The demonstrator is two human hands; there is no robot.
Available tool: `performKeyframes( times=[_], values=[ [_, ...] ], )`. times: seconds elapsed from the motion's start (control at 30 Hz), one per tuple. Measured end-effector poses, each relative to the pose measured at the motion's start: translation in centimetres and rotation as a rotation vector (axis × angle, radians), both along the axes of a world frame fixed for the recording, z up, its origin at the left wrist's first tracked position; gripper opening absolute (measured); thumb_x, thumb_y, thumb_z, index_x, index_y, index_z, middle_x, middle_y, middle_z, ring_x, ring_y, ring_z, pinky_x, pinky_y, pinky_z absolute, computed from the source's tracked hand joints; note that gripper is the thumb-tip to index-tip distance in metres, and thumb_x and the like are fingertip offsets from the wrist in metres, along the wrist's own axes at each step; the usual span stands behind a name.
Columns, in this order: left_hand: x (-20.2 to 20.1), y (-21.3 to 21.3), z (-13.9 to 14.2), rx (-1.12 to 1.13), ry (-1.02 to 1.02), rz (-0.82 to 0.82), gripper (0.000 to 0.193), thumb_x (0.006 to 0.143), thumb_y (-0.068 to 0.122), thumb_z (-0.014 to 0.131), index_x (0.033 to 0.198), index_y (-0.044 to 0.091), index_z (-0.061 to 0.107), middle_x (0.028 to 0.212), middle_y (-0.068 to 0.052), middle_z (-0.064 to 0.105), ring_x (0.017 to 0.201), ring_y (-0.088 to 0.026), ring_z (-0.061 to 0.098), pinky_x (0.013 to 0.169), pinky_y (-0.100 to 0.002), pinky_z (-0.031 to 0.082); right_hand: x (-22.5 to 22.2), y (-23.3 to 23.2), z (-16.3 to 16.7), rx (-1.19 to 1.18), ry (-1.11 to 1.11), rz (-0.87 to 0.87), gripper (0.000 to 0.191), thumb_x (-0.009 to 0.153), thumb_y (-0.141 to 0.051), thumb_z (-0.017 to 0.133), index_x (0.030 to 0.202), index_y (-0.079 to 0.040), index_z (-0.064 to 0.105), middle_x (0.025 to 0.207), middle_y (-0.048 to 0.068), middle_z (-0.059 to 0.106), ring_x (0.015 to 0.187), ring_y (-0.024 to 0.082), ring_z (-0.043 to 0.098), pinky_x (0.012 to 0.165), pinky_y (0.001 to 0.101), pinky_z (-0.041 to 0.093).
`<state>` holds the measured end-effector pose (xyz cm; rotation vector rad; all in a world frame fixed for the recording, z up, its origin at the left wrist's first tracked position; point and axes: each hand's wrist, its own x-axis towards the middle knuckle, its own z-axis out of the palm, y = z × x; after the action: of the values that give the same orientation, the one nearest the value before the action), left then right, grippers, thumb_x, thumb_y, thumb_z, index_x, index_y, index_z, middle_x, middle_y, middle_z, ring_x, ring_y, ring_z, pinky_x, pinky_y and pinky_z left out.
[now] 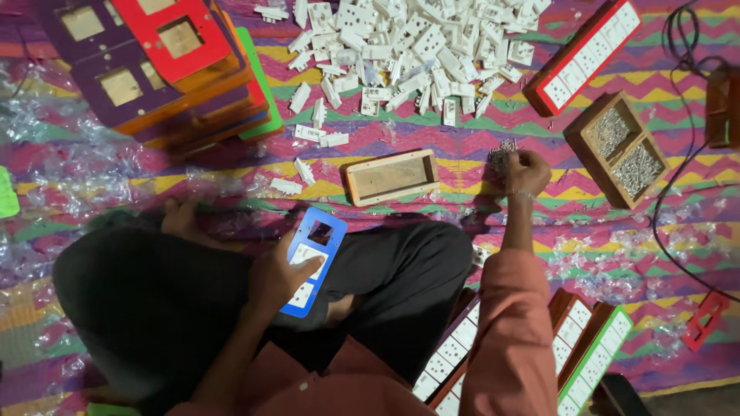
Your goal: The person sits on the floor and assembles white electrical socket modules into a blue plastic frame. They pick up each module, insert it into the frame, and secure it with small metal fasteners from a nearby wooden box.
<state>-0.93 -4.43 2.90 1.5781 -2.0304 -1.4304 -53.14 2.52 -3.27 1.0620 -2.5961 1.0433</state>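
The floor is covered by a woven mat [432, 150] in zigzag bands of pink, purple, yellow and green. Crumpled clear plastic wrapping [54, 177] lies strewn over its left side, and more of it [617, 262] glints on the right. A black cable [678, 154] loops down the right edge. At the bottom right corner the mat ends and a strip of bare, greyish floor [694, 400] shows, possibly concrete. The light is dim and warm, brightest near the top centre, with the corners in shadow.
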Motion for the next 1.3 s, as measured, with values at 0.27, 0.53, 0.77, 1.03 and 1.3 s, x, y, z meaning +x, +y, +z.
performKeyframes(
  times=[0.27,0.53,0.77,1.03,1.3],
  values=[
    [0.9,-0.4,0.1,0.062,0.241,-0.013,0.048,0.073,0.030,0.082,0.115,0.008,0.071,0.092,-0.015,0.078,0.083,-0.031,0.077,0.075,-0.041,0.057,2.8,0.6,1.2,-0.592,-0.482,-0.074,0.023,0.082,0.006,0.073,0.067,-0.004,0.058,0.071,0.002,0.062,0.066,0.011,0.053,0.067,0.0339,0.046],
    [0.7,0.1,-4.0,0.061,0.590,0.181,0.053,0.078,0.016,0.086,0.125,0.002,0.065,0.102,-0.008,0.076,0.090,-0.017,0.071,0.081,-0.035,0.058,10.3,-1.3,5.1,-0.818,-0.647,0.341,0.029,0.085,0.014,0.063,0.071,-0.007,0.049,0.076,0.006,0.059,0.071,0.016,0.054,0.075,0.0353,0.054],
    [0.4,0.6,-5.8,0.279,0.940,0.418,0.038,0.083,0.008,0.083,0.117,0.003,0.066,0.095,0.000,0.070,0.083,-0.006,0.065,0.073,-0.025,0.056,26.7,-0.6,2.4,-0.780,-1.273,0.590,0.025,0.095,0.009,0.065,0.079,-0.005,0.053,0.072,0.004,0.057,0.064,0.014,0.053,0.068,0.0348,0.053],
    [0.2,0.6,-6.3,0.273,0.903,0.406,0.035,0.085,0.009,0.083,0.113,0.003,0.064,0.092,-0.001,0.070,0.081,-0.008,0.067,0.071,-0.027,0.058,34.3,-0.7,3.9,-0.240,-0.952,0.549,0.016,0.094,0.010,0.076,0.106,0.003,0.070,0.096,0.007,0.073,0.085,0.013,0.066,0.081,0.0285,0.056],
    [0.1,0.7,-5.3,0.187,0.837,0.407,0.037,0.083,0.007,0.083,0.115,0.002,0.065,0.094,-0.002,0.070,0.083,-0.007,0.065,0.073,-0.026,0.056,35.5,-0.9,5.7,-0.161,-0.812,0.640,0.017,0.095,-0.001,0.074,0.113,0.002,0.072,0.102,0.005,0.074,0.094,0.010,0.067,0.087,0.0253,0.054]
  ],
)
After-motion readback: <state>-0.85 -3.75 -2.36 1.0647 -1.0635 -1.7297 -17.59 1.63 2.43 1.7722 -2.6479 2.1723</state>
